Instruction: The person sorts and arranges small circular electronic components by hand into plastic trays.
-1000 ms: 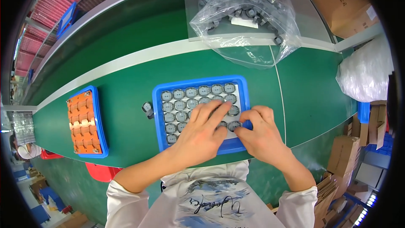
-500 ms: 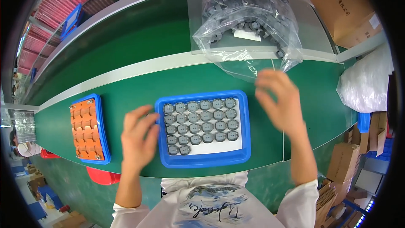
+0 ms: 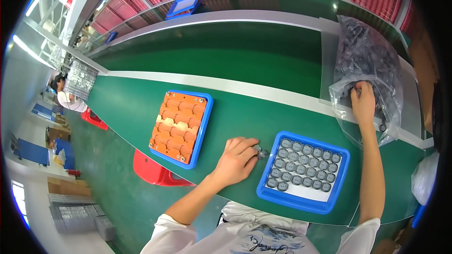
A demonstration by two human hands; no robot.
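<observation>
My left hand [image 3: 236, 161] rests low over the green table, just left of the blue tray [image 3: 265, 193]. Its fingers are closed, with a small grey rounded plastic part [image 3: 262, 152] at the tips. My right hand [image 3: 364, 102] reaches into the mouth of the clear plastic bag [image 3: 351, 124], at the back right. Its fingers are bent together among dark grey parts; whatever they pinch is hidden. Inside the tray, rows of grey rounded parts [image 3: 300, 169] lie on a white sheet, with the front row only partly filled.
An orange slotted fixture [image 3: 178, 124] sits on another blue tray [image 3: 205, 121] to the left. A pale rail [image 3: 226, 83] crosses behind the work surface. Red stools [image 3: 153, 171] stand by the table's front edge. Another person [image 3: 68, 99] is at the far left.
The view has swung left, shifting the table things rightward in it. My right hand has gone into the bag's mouth. My left hand, earlier loose beside the tray, has closed at a grey part.
</observation>
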